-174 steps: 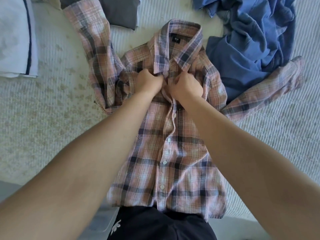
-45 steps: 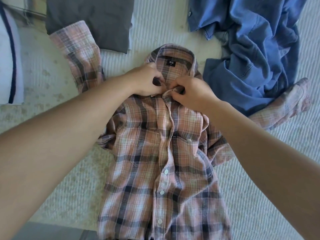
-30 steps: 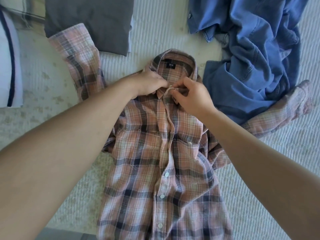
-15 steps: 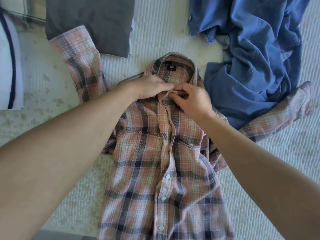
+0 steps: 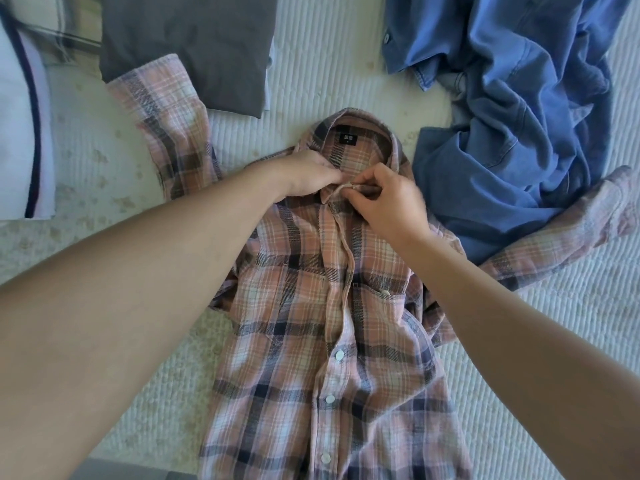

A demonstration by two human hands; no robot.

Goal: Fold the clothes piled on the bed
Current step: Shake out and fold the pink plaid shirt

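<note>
A pink and navy plaid shirt (image 5: 311,323) lies front up on the white bed (image 5: 346,64), buttoned down its lower front, collar at the far end. My left hand (image 5: 304,173) grips the left collar end at the neck. My right hand (image 5: 391,202) pinches the right collar end and the top of the placket between thumb and fingers. The two hands meet at the neck opening. One sleeve (image 5: 169,123) stretches up to the left, the other sleeve (image 5: 571,223) runs out to the right.
A crumpled blue denim shirt (image 5: 519,109) lies at the upper right, partly over the plaid sleeve. A folded dark grey garment (image 5: 187,46) sits at the top left. A folded white garment with a navy stripe (image 5: 20,116) lies at the far left.
Both hands went from mid-chest up to the collar and stay there, working the collar ends together. The view shifted slightly, so the shirt sits lower in frame.
</note>
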